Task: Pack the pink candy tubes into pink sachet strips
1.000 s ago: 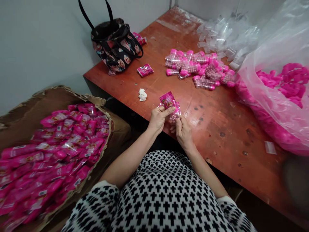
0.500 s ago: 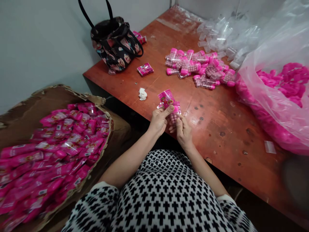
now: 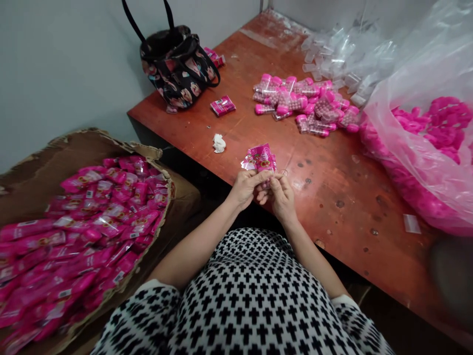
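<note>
Over the near edge of the red-brown table (image 3: 332, 207), my left hand (image 3: 244, 187) and my right hand (image 3: 281, 197) are both closed on a small pink printed packet (image 3: 260, 159). The packet sticks up above my fingertips, and its lower end is hidden between my fingers. A pile of clear tubes with pink caps (image 3: 306, 101), filled with pink beads, lies further back on the table.
A cardboard box (image 3: 44, 167) full of pink packets (image 3: 92, 227) stands at my left. A large clear plastic bag of pink caps (image 3: 432, 143) lies right, empty clear tubes (image 3: 340, 54) behind. A floral handbag (image 3: 177, 69), a single pink packet (image 3: 222, 105) and a white crumpled scrap (image 3: 219, 143) sit further back.
The packet has sunk lower between my hands and turned more upright. My left thumb has slid down from its face, and both hands now pinch its lower end.
</note>
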